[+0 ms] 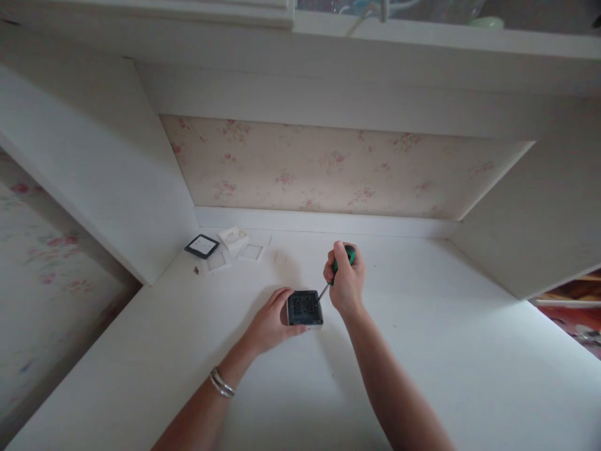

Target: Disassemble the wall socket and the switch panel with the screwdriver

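Note:
A small square dark module (305, 308) with a pale casing sits on the white desk (422, 351), its dark inner side facing up. My left hand (271, 321) grips its left side, fingers wrapped round the edge. My right hand (346, 280) is closed round a screwdriver with a green and black handle (348, 254). The metal shaft slants down to the module's upper right corner.
At the back left of the desk lie a black-framed square plate (202, 245), a small white box (232, 237) and two clear square covers (250, 252). White cabinet sides flank the niche and floral wallpaper backs it. A bracelet circles my left wrist.

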